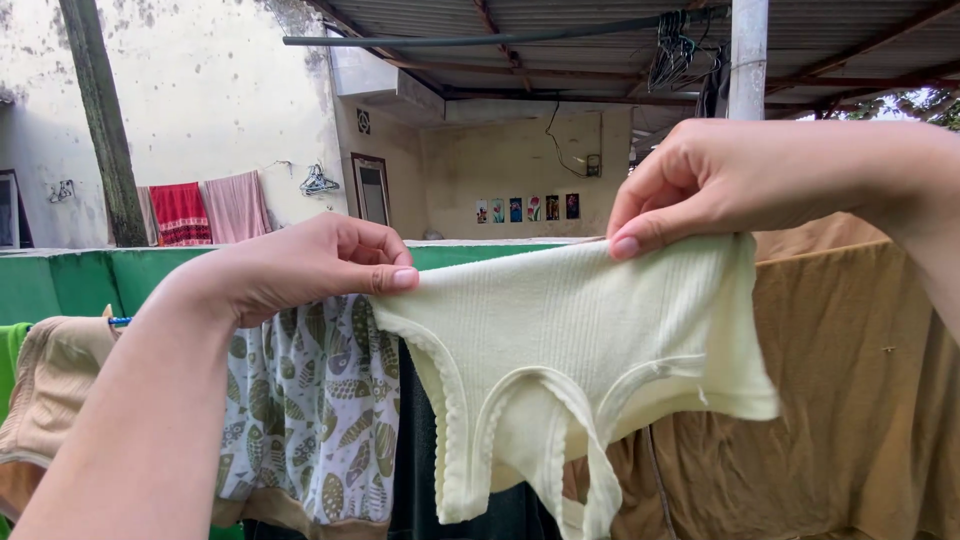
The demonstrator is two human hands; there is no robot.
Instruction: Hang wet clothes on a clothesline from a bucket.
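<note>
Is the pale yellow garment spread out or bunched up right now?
Spread out. The left hand and right hand pinch opposite ends of the pale yellow garment, holding its top edge stretched flat; the rest hangs down.

row of small colourful picture posters (527, 208) on far beige wall, possibly flower prints, under the metal roof

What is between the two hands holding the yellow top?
In the head view, only the top edge of the pale yellow ribbed garment stretches between the left hand and the right hand; each pinches one end.
</note>
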